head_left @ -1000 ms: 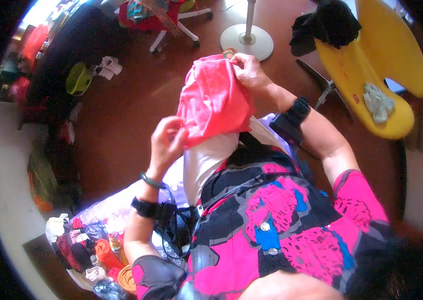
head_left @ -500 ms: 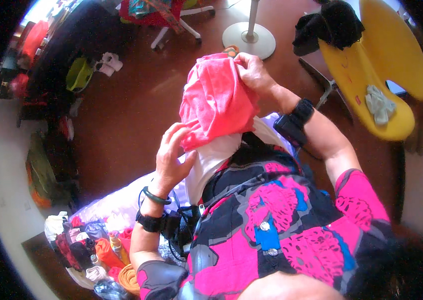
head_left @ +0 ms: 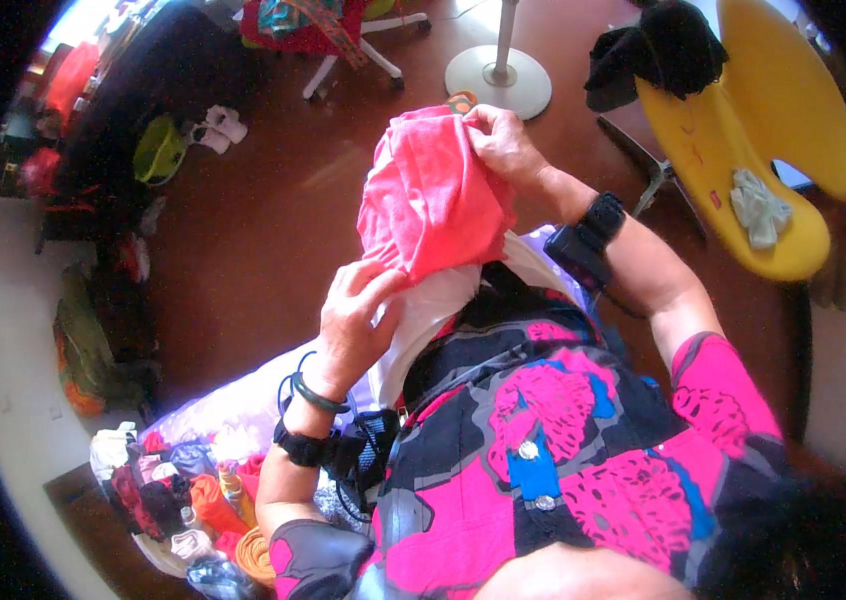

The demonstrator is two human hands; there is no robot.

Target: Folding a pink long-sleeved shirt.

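Draping over the lap [head_left: 440, 298]: coral-pink cloth [head_left: 433, 200], probably light, soft, limp; best held by edges. Right hand [head_left: 506, 150] pinches far-right corner; left hand [head_left: 355, 310] touches near-left edge, whether pinching cannot tell.

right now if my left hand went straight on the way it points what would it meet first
Most likely the pink cloth: the left hand is at its lower left edge, apparently touching it, though depth is hard to judge here.

Creased pink cloth [head_left: 435, 195]
Soft folds run through it; it spreads across the frame's upper middle, narrower at its top end.
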